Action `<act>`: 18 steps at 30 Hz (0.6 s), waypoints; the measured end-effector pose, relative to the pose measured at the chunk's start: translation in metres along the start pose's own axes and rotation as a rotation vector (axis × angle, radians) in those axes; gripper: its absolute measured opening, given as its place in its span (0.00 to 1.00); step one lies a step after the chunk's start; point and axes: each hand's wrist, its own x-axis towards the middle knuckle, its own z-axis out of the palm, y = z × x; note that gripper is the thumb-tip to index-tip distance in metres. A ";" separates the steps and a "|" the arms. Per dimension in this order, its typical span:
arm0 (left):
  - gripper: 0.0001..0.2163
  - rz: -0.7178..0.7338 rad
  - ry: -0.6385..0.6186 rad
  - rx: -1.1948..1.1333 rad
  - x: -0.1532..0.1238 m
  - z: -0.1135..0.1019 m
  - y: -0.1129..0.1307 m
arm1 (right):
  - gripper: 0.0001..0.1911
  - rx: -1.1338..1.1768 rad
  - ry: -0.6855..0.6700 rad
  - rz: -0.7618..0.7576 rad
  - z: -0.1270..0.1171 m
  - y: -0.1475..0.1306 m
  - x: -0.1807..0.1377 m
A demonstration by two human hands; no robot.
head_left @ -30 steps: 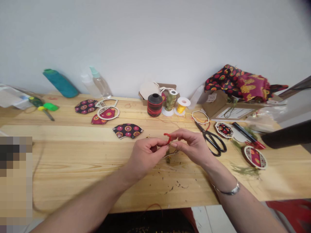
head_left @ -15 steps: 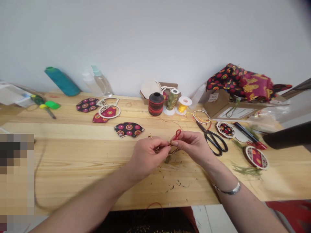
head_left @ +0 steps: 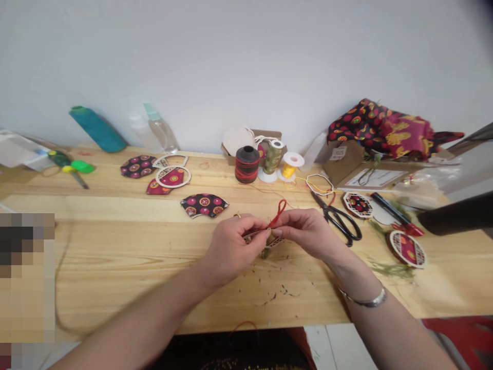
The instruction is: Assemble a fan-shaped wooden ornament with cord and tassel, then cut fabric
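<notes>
My left hand (head_left: 236, 246) is closed in a pinch on a small cut-out wooden frame (head_left: 276, 243), mostly hidden by the fingers. A red cord (head_left: 280, 211) stands up in a loop from the frame's top edge, between both hands. With thumb and index finger, my right hand (head_left: 306, 230) pinches at the base of that loop, its fingertips almost touching the left ones. Under the frame hangs something olive green (head_left: 265, 253), partly covered. Black-handled scissors (head_left: 339, 218) lie just right of my right hand.
Behind the hands stand a black-and-red thread cone (head_left: 247, 164), a green spool (head_left: 273, 158) and a yellow spool (head_left: 290, 167). Fabric-covered pieces (head_left: 205, 205) lie left. At right are a round ornament (head_left: 407, 249), a marker (head_left: 391, 208) and a cardboard box (head_left: 342, 167) topped with fabric.
The red loop rises higher and leans right. My right fingertips have shifted slightly down, from the loop to its base. My left hand stays nearly in place.
</notes>
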 end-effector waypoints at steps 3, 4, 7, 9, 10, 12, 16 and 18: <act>0.05 0.028 0.010 0.005 0.000 0.000 0.001 | 0.07 -0.029 0.033 -0.008 0.000 0.001 0.000; 0.05 0.036 0.015 0.009 0.000 -0.001 0.001 | 0.06 -0.037 0.038 -0.010 0.000 0.001 0.000; 0.05 0.052 0.026 0.012 0.001 -0.001 0.000 | 0.06 -0.025 0.023 -0.015 0.000 0.000 0.000; 0.05 0.058 0.026 0.012 0.001 -0.001 -0.001 | 0.07 0.019 -0.002 -0.013 0.001 0.000 0.001; 0.05 0.060 0.021 0.012 0.001 -0.001 -0.001 | 0.08 0.047 -0.012 -0.011 0.001 -0.001 0.001; 0.05 0.061 0.014 0.008 0.001 -0.001 -0.002 | 0.09 0.103 -0.024 -0.001 0.001 -0.001 0.001; 0.05 0.050 0.017 0.006 0.001 -0.001 -0.002 | 0.08 0.181 -0.014 0.027 0.003 -0.001 0.002; 0.04 0.043 0.015 0.019 0.000 -0.001 -0.002 | 0.07 0.185 -0.008 0.031 0.003 -0.002 0.002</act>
